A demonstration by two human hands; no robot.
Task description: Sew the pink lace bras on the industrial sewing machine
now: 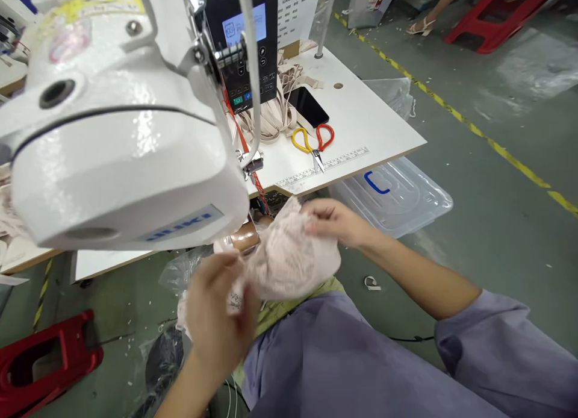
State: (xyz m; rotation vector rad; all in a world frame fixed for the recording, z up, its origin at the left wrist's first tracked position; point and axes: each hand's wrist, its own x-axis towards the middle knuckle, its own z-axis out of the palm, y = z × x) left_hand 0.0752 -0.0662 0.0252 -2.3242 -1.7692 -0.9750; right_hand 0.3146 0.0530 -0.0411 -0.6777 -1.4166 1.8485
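A pale pink lace garment piece with a smooth, rounded cup-like edge hangs above my lap, just in front of the sewing machine. My right hand pinches its upper right edge between thumb and fingers. At its left side my left hand, blurred by motion, has its fingers curled round the pink material. The white sewing machine head fills the upper left, close to my left hand.
Scissors with yellow and red handles, a black phone and beige straps lie on the white table. A clear lidded box stands below its edge. Red stools and another person's foot are farther off.
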